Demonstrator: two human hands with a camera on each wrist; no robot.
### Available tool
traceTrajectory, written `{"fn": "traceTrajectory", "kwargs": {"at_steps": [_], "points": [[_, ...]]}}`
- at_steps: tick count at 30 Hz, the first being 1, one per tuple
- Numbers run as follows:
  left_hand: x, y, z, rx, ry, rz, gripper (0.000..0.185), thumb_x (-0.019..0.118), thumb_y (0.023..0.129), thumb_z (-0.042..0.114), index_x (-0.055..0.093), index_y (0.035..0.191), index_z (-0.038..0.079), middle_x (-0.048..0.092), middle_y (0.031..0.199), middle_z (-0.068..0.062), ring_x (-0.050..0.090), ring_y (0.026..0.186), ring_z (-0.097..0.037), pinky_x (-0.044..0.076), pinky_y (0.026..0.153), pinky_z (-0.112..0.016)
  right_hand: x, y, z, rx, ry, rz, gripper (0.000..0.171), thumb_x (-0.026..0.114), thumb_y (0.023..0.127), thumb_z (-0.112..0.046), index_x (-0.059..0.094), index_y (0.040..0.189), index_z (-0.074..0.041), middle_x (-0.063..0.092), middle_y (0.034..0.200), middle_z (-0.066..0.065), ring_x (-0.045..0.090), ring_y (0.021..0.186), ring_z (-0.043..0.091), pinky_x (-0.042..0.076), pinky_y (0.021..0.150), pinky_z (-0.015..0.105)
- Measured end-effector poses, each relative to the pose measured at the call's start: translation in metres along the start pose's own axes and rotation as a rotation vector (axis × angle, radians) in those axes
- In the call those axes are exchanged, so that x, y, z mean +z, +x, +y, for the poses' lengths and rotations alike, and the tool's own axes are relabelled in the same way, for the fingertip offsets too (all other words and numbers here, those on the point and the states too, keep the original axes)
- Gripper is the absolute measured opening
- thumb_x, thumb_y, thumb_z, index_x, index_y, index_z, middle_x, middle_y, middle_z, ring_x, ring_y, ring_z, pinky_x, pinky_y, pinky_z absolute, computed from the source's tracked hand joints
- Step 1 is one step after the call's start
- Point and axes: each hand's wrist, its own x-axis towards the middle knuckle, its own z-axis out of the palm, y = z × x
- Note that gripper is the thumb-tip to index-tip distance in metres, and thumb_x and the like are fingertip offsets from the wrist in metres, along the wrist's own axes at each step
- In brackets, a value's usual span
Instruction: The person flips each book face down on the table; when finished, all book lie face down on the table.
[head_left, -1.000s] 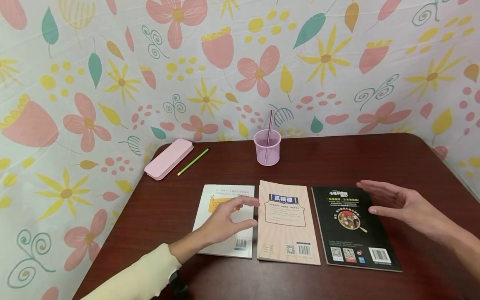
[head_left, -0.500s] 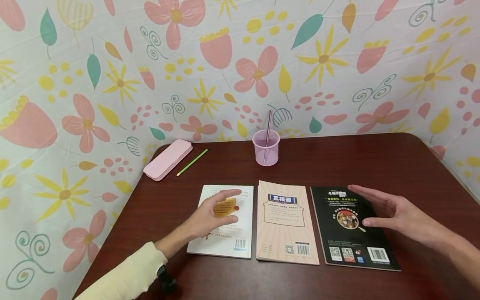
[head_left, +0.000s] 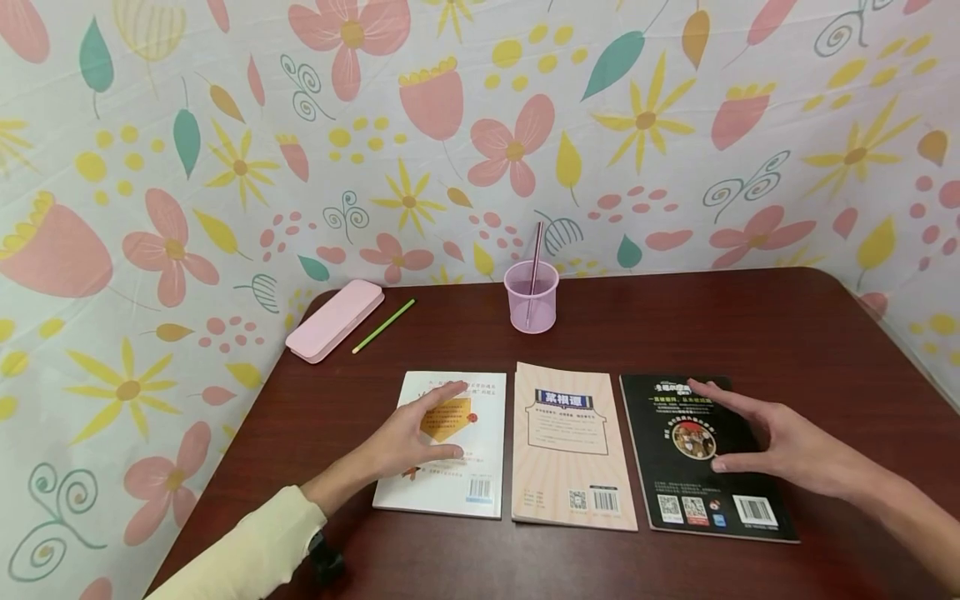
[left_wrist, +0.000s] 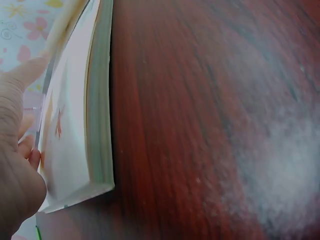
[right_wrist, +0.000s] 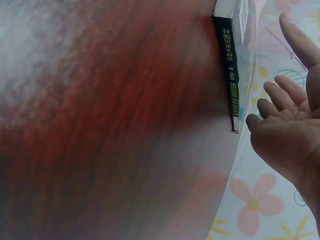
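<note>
Three books lie side by side near the front of the dark wooden table [head_left: 787,333]: a white book [head_left: 480,467] at the left, a peach book [head_left: 570,450] in the middle, a black book [head_left: 675,492] at the right. My left hand [head_left: 420,433] rests on or just above the white book with straight, spread fingers. My right hand [head_left: 772,433] hovers low over the black book, fingers extended, holding nothing. The left wrist view shows the white book's edge [left_wrist: 97,115] beside my palm [left_wrist: 15,165]; the right wrist view shows the black book's spine [right_wrist: 231,75] by my fingers [right_wrist: 280,100].
A pink translucent cup [head_left: 532,296] with a straw stands at the back centre. At the back left lie a pink pencil case [head_left: 335,319] and a green pencil [head_left: 385,325]. A floral cloth [head_left: 480,125] rises behind and beside the table.
My left hand has moved left from the peach book's edge onto the white book and lowered. My right hand has sunk down toward the black book.
</note>
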Motion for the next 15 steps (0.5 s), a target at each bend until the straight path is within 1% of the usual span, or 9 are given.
{"fn": "traceTrajectory", "kwargs": {"at_steps": [3, 5, 8, 10, 15], "points": [[-0.0005, -0.0006, -0.0031, 0.006, 0.049, -0.012, 0.098, 0.095, 0.082, 0.028, 0.042, 0.165, 0.023, 0.038, 0.169, 0.005, 0.029, 0.158, -0.021, 0.028, 0.126, -0.050, -0.0004, -0.0004, 0.0013, 0.026, -0.035, 0.001, 0.097, 0.091, 0.085, -0.011, 0.038, 0.166, -0.013, 0.032, 0.169, 0.020, 0.026, 0.140, -0.021, 0.041, 0.094, 0.005], [-0.0012, -0.0013, -0.0054, 0.020, 0.084, -0.019, 0.098, 0.095, 0.082, 0.030, 0.042, 0.165, 0.022, 0.036, 0.170, 0.000, 0.028, 0.159, -0.024, 0.027, 0.126, -0.054, -0.0006, -0.0012, 0.0030, 0.023, -0.076, -0.007, 0.098, 0.091, 0.084, -0.016, 0.038, 0.166, -0.014, 0.030, 0.171, 0.010, 0.020, 0.141, -0.024, 0.037, 0.095, 0.003], [-0.0024, -0.0030, -0.0078, 0.041, 0.144, -0.032, 0.100, 0.095, 0.082, 0.035, 0.042, 0.165, 0.021, 0.033, 0.172, -0.007, 0.027, 0.159, -0.028, 0.027, 0.125, -0.059, 0.0000, -0.0023, 0.0057, -0.003, -0.132, -0.022, 0.098, 0.092, 0.083, -0.022, 0.040, 0.165, -0.014, 0.028, 0.170, -0.016, 0.019, 0.142, -0.025, 0.035, 0.095, 0.002], [-0.0028, -0.0041, -0.0083, 0.051, 0.179, -0.041, 0.101, 0.095, 0.082, 0.038, 0.041, 0.165, 0.020, 0.032, 0.172, -0.009, 0.027, 0.159, -0.030, 0.026, 0.125, -0.061, 0.0006, -0.0030, 0.0085, -0.020, -0.159, -0.030, 0.097, 0.092, 0.083, -0.026, 0.041, 0.164, -0.013, 0.025, 0.163, -0.033, 0.017, 0.143, -0.024, 0.034, 0.096, 0.001], [-0.0029, -0.0050, -0.0072, 0.065, 0.209, -0.056, 0.101, 0.093, 0.083, 0.041, 0.040, 0.165, 0.017, 0.033, 0.172, -0.007, 0.025, 0.160, -0.030, 0.022, 0.126, -0.060, 0.0020, -0.0032, 0.0094, -0.031, -0.175, -0.039, 0.096, 0.091, 0.083, -0.030, 0.043, 0.163, -0.012, 0.028, 0.166, -0.028, 0.014, 0.146, -0.022, 0.031, 0.096, 0.000]]}}
